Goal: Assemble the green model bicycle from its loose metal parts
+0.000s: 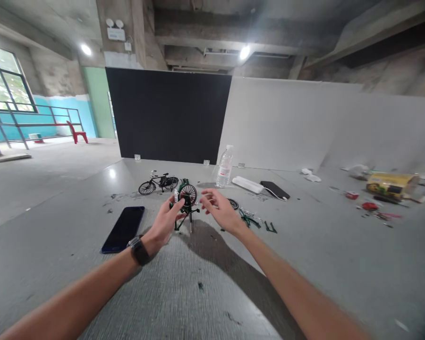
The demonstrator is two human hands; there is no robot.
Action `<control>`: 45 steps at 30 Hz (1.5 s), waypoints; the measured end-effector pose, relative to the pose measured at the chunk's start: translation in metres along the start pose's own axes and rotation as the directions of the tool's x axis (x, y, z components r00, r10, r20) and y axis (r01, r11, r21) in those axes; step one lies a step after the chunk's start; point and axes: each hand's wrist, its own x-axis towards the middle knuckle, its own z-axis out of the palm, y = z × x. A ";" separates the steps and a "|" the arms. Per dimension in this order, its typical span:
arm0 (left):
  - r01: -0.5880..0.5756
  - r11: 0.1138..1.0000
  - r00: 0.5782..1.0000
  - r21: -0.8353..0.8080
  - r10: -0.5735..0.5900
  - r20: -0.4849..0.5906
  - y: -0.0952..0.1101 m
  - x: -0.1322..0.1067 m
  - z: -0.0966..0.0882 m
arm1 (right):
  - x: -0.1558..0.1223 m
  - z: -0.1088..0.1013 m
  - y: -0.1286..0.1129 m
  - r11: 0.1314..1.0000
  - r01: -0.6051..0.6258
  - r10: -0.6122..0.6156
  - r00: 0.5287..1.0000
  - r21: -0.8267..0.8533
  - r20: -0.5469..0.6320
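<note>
My left hand (165, 218), with a dark watch (139, 250) on its wrist, grips a partly built model bicycle (189, 200). A spoked wheel with a reddish inner rim shows at its top, with dark green frame parts below. Just right of the wheel, my right hand (221, 211) is raised with its fingers apart and slightly bent; I see nothing in them. Behind the left hand stands a complete black model bicycle (158, 182). Beyond my right hand lie a loose wheel (233, 203) and dark green bicycle parts (250, 218).
A phone (123, 229) lies left of my left hand. Farther back stand a clear plastic bottle (225, 166), a white slab-like object (248, 184) and a black device (275, 190) with a white cable. A yellow package (392, 184) and small scraps are at the right. Black and white panels (170, 115) rise behind.
</note>
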 end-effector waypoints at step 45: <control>0.276 0.956 0.931 -0.103 -0.292 -0.217 -0.012 0.003 -0.007 | -0.019 -0.192 0.062 0.384 -0.569 0.781 0.620 -0.727 -0.072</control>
